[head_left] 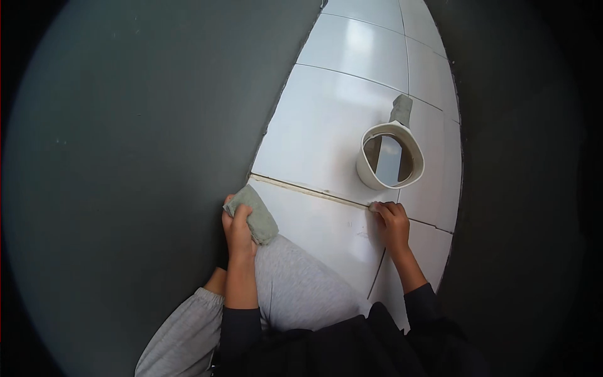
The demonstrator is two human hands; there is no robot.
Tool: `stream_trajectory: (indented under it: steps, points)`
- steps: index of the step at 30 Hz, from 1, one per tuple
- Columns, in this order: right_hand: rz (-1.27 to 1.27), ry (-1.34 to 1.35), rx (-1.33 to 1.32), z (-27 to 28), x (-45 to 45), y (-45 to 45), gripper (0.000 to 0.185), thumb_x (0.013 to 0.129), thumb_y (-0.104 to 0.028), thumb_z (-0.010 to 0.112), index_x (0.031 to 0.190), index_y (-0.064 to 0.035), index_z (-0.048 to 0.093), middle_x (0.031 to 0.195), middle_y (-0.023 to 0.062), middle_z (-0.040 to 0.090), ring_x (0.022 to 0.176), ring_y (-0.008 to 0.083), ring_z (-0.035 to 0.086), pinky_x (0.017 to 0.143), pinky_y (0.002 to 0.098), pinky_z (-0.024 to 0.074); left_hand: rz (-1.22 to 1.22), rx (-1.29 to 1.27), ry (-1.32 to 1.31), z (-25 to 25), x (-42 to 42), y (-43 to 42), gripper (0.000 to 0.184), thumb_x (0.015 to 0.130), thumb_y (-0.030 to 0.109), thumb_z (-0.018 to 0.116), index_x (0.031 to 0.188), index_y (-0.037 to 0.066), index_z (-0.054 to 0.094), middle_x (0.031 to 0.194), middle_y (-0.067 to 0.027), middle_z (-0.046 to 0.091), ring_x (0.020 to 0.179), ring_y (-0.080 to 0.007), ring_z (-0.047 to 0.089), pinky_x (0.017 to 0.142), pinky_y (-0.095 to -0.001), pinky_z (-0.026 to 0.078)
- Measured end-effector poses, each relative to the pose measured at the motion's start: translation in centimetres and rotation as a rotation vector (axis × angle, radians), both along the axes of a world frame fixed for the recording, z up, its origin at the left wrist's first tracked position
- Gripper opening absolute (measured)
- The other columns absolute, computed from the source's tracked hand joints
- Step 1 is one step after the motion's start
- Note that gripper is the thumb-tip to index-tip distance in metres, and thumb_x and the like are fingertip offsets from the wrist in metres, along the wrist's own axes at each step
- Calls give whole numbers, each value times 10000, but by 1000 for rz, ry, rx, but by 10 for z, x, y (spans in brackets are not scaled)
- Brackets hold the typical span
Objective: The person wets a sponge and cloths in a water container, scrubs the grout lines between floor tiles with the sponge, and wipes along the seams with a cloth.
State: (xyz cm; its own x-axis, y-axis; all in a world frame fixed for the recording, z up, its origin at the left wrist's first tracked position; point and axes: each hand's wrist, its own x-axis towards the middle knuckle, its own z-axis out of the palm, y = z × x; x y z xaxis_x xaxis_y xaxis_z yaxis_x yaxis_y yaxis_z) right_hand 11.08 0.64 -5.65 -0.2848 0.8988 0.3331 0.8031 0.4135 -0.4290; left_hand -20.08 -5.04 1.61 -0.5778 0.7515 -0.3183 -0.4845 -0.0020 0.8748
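My left hand (239,231) is closed around a grey-green sponge (256,217), its thumb pressed on the upper face, near the left end of a tile joint. Along that joint (308,190) runs a pale cream band of grout, smeared onto the tile beside it. At the right end of the band, my right hand (393,223) pinches a small pale lump (374,206) against the joint; its exact kind is hard to make out. Just beyond that hand, a white plastic tub (367,173) holds murky liquid that mirrors the surroundings.
A second grey-green block (401,110) rests behind the tub. White glossy tiles (326,113) form a strip between a dark grey surface on the left (138,157) and another on the right (515,157). My leg in light grey cloth (301,283) covers part of the near tiles.
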Motion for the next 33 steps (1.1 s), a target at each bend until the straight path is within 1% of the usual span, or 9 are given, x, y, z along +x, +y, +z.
stream_trajectory:
  steps: [5,7,14,17,19,22,26,31,33]
  points:
    - [-143,247,-122,-3,50,-11,248,744,6,666,980,-66,654,881,53,625,769,211,572,677,325,476,-45,-32,66,-1,1,1,243,791,4,508,1033,29,502,892,-31,525,792,-106,521,717,-248,462]
    - [-331,468,-114,0,61,-19,332,784,9,641,1104,-73,599,1008,67,586,841,208,546,749,324,446,-45,-62,117,4,6,2,270,826,12,549,1088,26,487,948,-44,543,851,-118,539,758,-260,466]
    - [-275,214,139,-35,72,-42,434,819,63,548,1222,-94,520,1108,130,458,1002,281,429,864,384,376,-158,-92,368,3,4,19,285,842,36,603,1101,23,485,961,-39,550,873,-125,543,782,-277,466]
    - [-215,87,164,-37,66,-44,479,777,85,543,1222,-91,525,1065,137,448,976,299,430,862,418,367,-187,-233,637,-8,-17,30,277,833,31,602,1081,14,479,961,-93,573,882,-192,570,785,-298,465]
    - [-213,98,154,-39,67,-43,485,767,86,544,1219,-89,528,1059,137,450,974,300,433,862,414,367,-204,-308,1324,-13,-27,38,268,800,14,599,1034,2,468,972,-158,559,898,-289,576,780,-344,472]
    - [-202,114,121,-38,68,-41,485,751,91,542,1205,-81,541,1042,132,459,971,298,441,869,408,365,-297,-336,1643,-19,-35,52,247,776,-1,581,996,-2,469,974,-194,517,907,-363,549,779,-395,477]
    - [-149,109,110,-34,67,-41,483,739,93,540,1192,-76,554,1034,127,472,962,287,452,867,406,370,-375,-433,1862,-46,-31,74,237,774,-4,578,990,13,480,964,-160,499,902,-341,551,775,-399,492]
    - [-162,108,121,-33,66,-39,485,728,91,543,1186,-70,557,1025,126,482,943,283,464,862,407,376,-517,-679,2089,-82,-28,96,200,789,29,579,983,20,532,991,-113,521,920,-256,563,707,-320,550]
    - [-180,128,103,-33,66,-39,476,726,90,546,1176,-65,562,1015,126,487,939,283,465,858,407,380,-481,-620,2150,-94,-28,93,183,797,37,573,979,16,559,995,-111,531,924,-251,562,703,-311,554]
